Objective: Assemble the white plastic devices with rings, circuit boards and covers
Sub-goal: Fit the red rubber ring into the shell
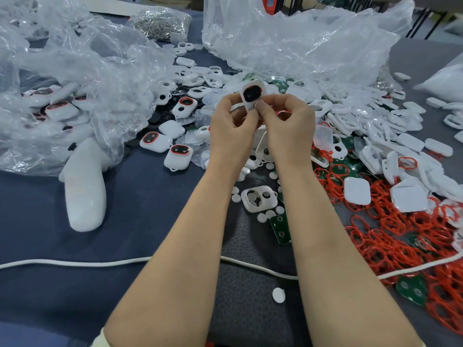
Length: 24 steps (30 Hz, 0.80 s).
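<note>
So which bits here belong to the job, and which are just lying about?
Job: held white device; red rings; green circuit boards; white covers; finished devices.
Lying about: white cable; clear plastic bags; bag of small metal parts.

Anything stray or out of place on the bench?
One white disc lies alone on the near side of the white cord, apart from the other discs around the empty white shell.

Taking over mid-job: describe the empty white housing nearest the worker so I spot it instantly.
Find the gap between the two forearms on the blue table. There, among loose white discs, lies the white housing. Unlike the finished units to its left, its two openings have no red ring.
</note>
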Tool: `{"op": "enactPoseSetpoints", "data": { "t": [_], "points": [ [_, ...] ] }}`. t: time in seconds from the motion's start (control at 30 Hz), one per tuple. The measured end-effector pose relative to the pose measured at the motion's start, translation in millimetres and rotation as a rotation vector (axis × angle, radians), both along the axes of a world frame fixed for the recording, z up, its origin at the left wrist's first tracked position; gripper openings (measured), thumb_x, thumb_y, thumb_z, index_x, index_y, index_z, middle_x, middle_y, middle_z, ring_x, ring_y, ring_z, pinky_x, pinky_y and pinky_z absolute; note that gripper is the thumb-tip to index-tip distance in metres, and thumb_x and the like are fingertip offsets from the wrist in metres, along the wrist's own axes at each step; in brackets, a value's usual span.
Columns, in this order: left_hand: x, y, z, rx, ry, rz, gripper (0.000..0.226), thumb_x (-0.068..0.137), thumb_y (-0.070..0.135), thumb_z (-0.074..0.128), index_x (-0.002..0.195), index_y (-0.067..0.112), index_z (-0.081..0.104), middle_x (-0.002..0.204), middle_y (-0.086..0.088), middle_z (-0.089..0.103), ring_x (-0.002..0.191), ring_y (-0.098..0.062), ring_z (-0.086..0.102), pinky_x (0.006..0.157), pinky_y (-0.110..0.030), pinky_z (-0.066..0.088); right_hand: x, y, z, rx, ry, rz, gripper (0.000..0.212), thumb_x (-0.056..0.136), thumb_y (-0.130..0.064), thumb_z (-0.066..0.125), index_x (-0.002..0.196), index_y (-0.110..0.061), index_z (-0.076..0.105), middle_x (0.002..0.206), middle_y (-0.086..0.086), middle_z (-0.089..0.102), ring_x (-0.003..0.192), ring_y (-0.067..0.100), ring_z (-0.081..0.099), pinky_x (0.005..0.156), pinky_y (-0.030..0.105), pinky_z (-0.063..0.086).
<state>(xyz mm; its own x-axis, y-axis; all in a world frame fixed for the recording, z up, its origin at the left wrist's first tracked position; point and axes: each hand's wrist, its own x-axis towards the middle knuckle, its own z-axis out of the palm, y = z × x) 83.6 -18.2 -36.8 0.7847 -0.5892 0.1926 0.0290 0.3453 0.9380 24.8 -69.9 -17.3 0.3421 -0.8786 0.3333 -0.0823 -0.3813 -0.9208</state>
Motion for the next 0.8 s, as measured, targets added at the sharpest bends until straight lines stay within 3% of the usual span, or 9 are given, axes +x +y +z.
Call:
{"op": "enactPoseSetpoints", "data": {
  "t": [0.13, 0.3, 0.43, 0.6, 0.8],
  "points": [
    [-2, 1, 2, 0.025, -0.003, 0.046, 0.019, 0.089, -0.003, 0.055, 0.097, 0.015, 0.056, 0.084, -0.009, 0.069, 0.08, -0.021, 0.066, 0.088, -0.043, 0.055, 1, 5, -4, -0.081, 0.012, -0.02, 0.003, 0.088, -0.018, 0.066, 0.091, -0.018, 0.066, 0.101, 0.008, 0.059, 0.078, 0.003, 0.053, 0.078, 0.018, 0.045],
    [-1, 2, 4, 0.017, 0.009, 0.061, 0.018, 0.089, -0.002, 0.059, 0.097, 0.015, 0.058, 0.087, -0.005, 0.066, 0.083, -0.02, 0.066, 0.084, -0.04, 0.058, 1, 6, -4, -0.056, -0.035, 0.012, 0.017, 0.089, -0.016, 0.065, 0.092, -0.022, 0.05, 0.083, 0.0, 0.059, 0.081, 0.018, 0.059, 0.075, 0.028, 0.05],
    [0, 2, 4, -0.024, 0.051, 0.027, 0.016, 0.09, -0.001, 0.057, 0.103, 0.008, 0.058, 0.09, -0.009, 0.067, 0.078, -0.018, 0.067, 0.075, -0.028, 0.056, -2, 0, -1, 0.09, -0.085, 0.098, 0.016, 0.088, -0.015, 0.067, 0.098, -0.017, 0.055, 0.086, 0.002, 0.064, 0.078, 0.017, 0.063, 0.075, 0.028, 0.054],
    [0, 1, 4, -0.051, 0.08, -0.027, 0.017, 0.091, -0.004, 0.054, 0.104, 0.006, 0.059, 0.098, -0.018, 0.068, 0.086, -0.022, 0.067, 0.079, -0.028, 0.057, -2, -7, 1, 0.256, -0.131, 0.179, 0.005, 0.088, -0.013, 0.067, 0.085, -0.014, 0.063, 0.083, 0.007, 0.064, 0.079, 0.02, 0.059, 0.08, 0.038, 0.052],
    [-2, 2, 5, -0.032, 0.004, 0.006, 0.015, 0.093, -0.001, 0.055, 0.107, 0.005, 0.058, 0.1, -0.019, 0.068, 0.09, -0.024, 0.068, 0.08, -0.03, 0.058, -1, -7, -1, 0.335, -0.178, 0.216, 0.01, 0.089, -0.012, 0.066, 0.082, -0.015, 0.059, 0.073, 0.002, 0.057, 0.076, 0.021, 0.054, 0.074, 0.034, 0.047]
  ]
}}
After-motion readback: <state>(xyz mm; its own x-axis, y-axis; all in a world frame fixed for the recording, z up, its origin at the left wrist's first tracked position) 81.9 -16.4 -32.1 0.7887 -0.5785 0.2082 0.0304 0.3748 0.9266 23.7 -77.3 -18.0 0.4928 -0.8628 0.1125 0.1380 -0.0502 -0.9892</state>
